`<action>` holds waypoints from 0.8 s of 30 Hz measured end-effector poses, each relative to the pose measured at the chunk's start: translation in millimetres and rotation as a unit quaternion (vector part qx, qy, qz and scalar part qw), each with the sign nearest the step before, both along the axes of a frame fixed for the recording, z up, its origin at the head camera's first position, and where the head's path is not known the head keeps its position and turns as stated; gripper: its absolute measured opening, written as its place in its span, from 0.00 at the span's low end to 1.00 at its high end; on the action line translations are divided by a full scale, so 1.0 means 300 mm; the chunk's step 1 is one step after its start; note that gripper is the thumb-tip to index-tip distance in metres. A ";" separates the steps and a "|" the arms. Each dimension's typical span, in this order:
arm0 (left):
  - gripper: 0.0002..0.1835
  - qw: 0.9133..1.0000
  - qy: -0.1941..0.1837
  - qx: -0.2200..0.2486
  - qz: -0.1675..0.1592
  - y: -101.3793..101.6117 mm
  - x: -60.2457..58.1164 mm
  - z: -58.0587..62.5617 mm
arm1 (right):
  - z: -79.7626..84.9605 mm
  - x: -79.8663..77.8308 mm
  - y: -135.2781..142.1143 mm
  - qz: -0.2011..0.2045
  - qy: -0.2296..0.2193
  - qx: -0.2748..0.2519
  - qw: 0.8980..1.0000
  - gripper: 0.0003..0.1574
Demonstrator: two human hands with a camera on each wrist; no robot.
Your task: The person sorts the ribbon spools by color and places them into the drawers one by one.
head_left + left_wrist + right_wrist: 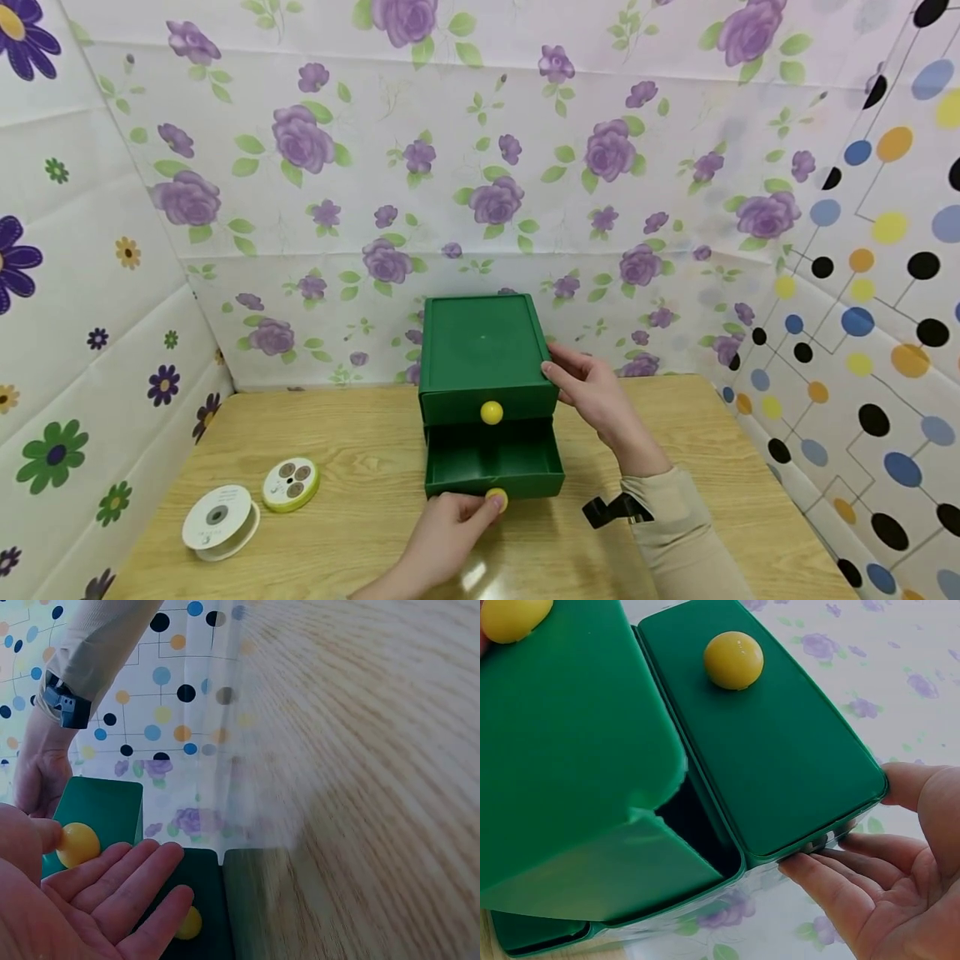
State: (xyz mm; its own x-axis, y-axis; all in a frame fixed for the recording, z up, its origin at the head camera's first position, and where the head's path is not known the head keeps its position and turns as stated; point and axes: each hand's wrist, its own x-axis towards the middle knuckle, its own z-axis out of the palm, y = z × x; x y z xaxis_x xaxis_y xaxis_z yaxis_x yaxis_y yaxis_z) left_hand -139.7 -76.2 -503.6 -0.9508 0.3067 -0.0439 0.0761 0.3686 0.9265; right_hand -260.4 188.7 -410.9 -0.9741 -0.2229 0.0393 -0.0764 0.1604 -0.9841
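A green drawer cabinet point(480, 346) with yellow knobs stands on the table. Its middle drawer point(495, 485) is pulled out, and the part of its inside that shows holds nothing. My left hand point(448, 533) pinches that drawer's yellow knob point(79, 845) between thumb and index finger, the other fingers extended below. The top drawer point(772, 742) is closed. Below the left fingers, the bottom drawer's knob point(189, 924) shows in the left wrist view. My right hand point(596, 396) holds the cabinet's upper right side, thumb at the top edge and fingers against the side wall.
To the left on the wooden table point(337, 433) lie a white spool point(217, 517) and a smaller spool with a yellow-green rim point(291, 483). Floral sheeting point(450, 208) hangs close behind the cabinet. Dotted sheeting point(862, 333) stands along the right.
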 end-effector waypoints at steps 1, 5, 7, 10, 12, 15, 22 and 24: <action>0.24 1.000 -0.003 0.001 -0.001 0.001 0.001 0.001 | 0.000 0.000 0.000 -0.001 0.001 0.001 1.000 0.41; 0.24 1.000 -0.011 0.008 -0.002 0.005 0.008 -0.003 | 0.002 0.002 -0.001 -0.002 0.002 0.005 1.000 0.42; 0.24 1.000 -0.015 0.011 -0.001 0.008 0.012 -0.004 | 0.004 0.003 -0.002 -0.003 0.002 0.006 1.000 0.42; 0.24 1.000 -0.019 0.013 0.001 0.008 0.016 -0.007 | 0.008 0.005 -0.005 -0.002 0.002 0.007 1.000 0.42; 0.23 1.000 -0.019 0.011 0.002 0.007 0.021 -0.007 | 0.010 0.006 -0.006 -0.001 0.001 0.006 1.000 0.42; 0.23 1.000 -0.023 0.005 0.002 0.006 0.028 -0.005 | 0.010 0.008 -0.006 0.000 -0.002 0.005 1.000 0.42; 0.24 1.000 -0.029 0.008 0.000 0.011 0.037 -0.002 | 0.002 0.006 -0.002 -0.002 0.004 0.007 1.000 0.41; 0.23 1.000 -0.027 0.009 0.001 0.012 0.038 -0.003 | 0.000 0.005 -0.001 -0.001 0.005 0.005 1.000 0.41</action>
State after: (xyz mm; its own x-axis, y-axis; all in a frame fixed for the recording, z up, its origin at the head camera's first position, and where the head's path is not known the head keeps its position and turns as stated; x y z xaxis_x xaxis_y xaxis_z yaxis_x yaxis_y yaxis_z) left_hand -128.2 -72.6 -504.6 -0.9474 0.3069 -0.0904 0.0248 0.3522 0.9356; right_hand -258.9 188.6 -410.9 -0.9742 -0.2206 0.0476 -0.0866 0.1708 -0.9815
